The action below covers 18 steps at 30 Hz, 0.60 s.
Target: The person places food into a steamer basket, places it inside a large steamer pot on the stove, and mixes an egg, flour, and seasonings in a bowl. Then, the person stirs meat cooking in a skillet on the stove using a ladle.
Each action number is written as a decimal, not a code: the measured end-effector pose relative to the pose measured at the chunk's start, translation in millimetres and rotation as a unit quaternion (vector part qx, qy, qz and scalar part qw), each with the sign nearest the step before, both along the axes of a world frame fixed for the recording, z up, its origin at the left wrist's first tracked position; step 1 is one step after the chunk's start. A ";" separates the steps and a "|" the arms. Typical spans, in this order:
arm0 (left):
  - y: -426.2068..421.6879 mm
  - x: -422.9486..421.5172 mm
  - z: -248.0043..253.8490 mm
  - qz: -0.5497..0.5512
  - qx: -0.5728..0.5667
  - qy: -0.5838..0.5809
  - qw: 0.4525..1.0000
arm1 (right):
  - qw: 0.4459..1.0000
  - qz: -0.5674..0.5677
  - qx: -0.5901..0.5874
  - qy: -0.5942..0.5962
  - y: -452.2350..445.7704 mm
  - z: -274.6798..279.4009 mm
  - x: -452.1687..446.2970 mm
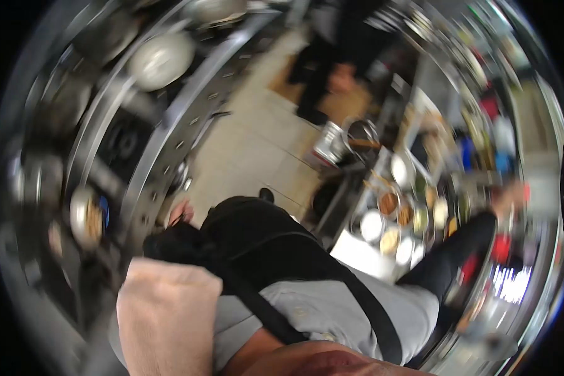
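My right arm, in a dark sleeve, stretches out to the right. My right hand [511, 193] is at a shelf, by a small red thing [526, 192] and a pale box-like shape [539, 169]. Motion blur hides its fingers, and I cannot tell whether it grips anything. Down at my left side hangs my left hand [182, 213], near the stove front [150, 194]. Its fingers are small and smeared, partly behind my dark sleeve. Below my right arm are several round containers of ingredients, among them a reddish-brown one [388, 202] and a white one [372, 225].
A stove with pans runs along the left, including a pale wok [161, 61] and a pan of food [88, 216]. Ahead, a person in dark clothes [338, 50] stands on the tiled floor [250, 138]. A metal tin [329, 143] sits beside the counter.
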State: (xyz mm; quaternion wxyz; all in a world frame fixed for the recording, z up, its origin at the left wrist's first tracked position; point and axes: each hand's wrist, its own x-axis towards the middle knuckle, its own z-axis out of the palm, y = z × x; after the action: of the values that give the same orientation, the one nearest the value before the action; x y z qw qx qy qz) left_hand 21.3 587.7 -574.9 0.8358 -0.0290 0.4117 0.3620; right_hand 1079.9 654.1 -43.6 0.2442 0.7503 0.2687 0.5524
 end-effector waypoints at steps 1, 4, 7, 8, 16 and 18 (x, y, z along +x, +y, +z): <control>-2.3 12.4 5.5 -0.033 0.096 0.211 0.972 | 0.987 0.049 0.058 0.139 12.5 -0.3 4.0; -12.7 50.6 76.1 0.055 0.026 0.174 0.983 | 0.954 0.104 0.124 0.253 76.7 12.0 11.7; -53.2 56.6 60.4 0.065 0.029 0.337 0.939 | 0.939 0.161 0.173 0.249 145.6 17.6 -19.5; -62.2 60.7 63.4 0.080 -0.046 0.342 0.935 | 0.928 0.190 0.200 0.250 159.8 17.5 -34.7; -144.1 -64.1 66.2 0.750 -0.089 0.245 0.608 | 0.687 0.581 0.272 0.342 207.1 -22.5 -280.9; -146.7 -105.5 102.4 0.721 -0.112 0.309 0.610 | 0.583 0.645 0.137 0.474 224.7 -83.9 -371.4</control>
State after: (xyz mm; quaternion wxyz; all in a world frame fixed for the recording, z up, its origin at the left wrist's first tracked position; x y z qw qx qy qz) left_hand -84.1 441.0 -472.5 0.1182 -0.2962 0.5285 0.7868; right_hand 708.5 878.8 -127.6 -0.4444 0.5594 0.6809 0.1611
